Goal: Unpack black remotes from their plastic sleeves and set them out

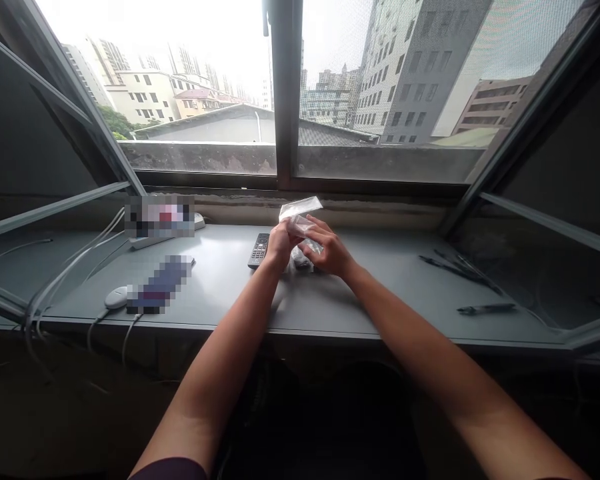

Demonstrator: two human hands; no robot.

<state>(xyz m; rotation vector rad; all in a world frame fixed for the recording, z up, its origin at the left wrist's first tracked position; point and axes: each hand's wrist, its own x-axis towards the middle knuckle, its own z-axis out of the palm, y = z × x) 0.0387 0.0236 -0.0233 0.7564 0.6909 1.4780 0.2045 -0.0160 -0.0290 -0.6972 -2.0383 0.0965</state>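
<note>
Between my two hands, just above the desk, is a clear plastic bag (300, 208) with its flat end sticking up toward the window. My left hand (279, 241) pinches the bag at its left side. My right hand (330, 250) has its fingers bent against the bag's right side, the thumb lower down. Below the hands sits a small dark object (301, 259), partly behind clear plastic; I cannot tell its kind or whether it is inside the bag. A black remote control (259, 251) lies beside my left hand, partly covered by it.
White cables (55, 283) run over the desk (220, 293) at left, near a white round charger (116, 297), a blurred-out dark blue item (163, 283) and a power strip (155, 240). Several pens (460, 270) lie at right, one pen (486, 309) nearer the front edge. A window stands behind.
</note>
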